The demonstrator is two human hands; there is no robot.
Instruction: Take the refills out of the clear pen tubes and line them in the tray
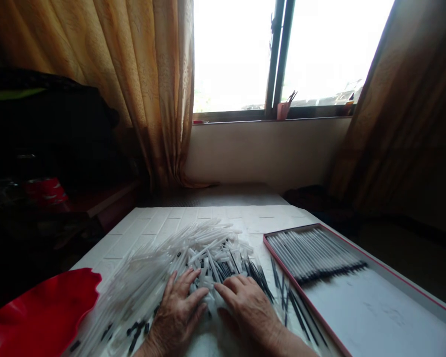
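My left hand (pixel 180 305) lies palm down on the near edge of a pile of clear plastic tubes (pixel 134 277), its fingers spread. Close beside it, my right hand (pixel 247 302) has its fingers bent together over small clear pieces; what they hold, if anything, is hidden. Thin dark sticks (pixel 258 277) lie just beyond and to the right of my right hand. Small black pieces (pixel 136 329) are scattered left of my left hand. At the right, a red-rimmed tray (pixel 375 307) holds a row of clear tubes with dark ends (pixel 315 250).
A red scalloped dish (pixel 40 312) stands at the left edge of the white table (pixel 245 215). More dark sticks (pixel 301 310) lie along the tray's left side. Behind are a window, curtains (pixel 134 74) and a pink cup (pixel 282 111) on the sill.
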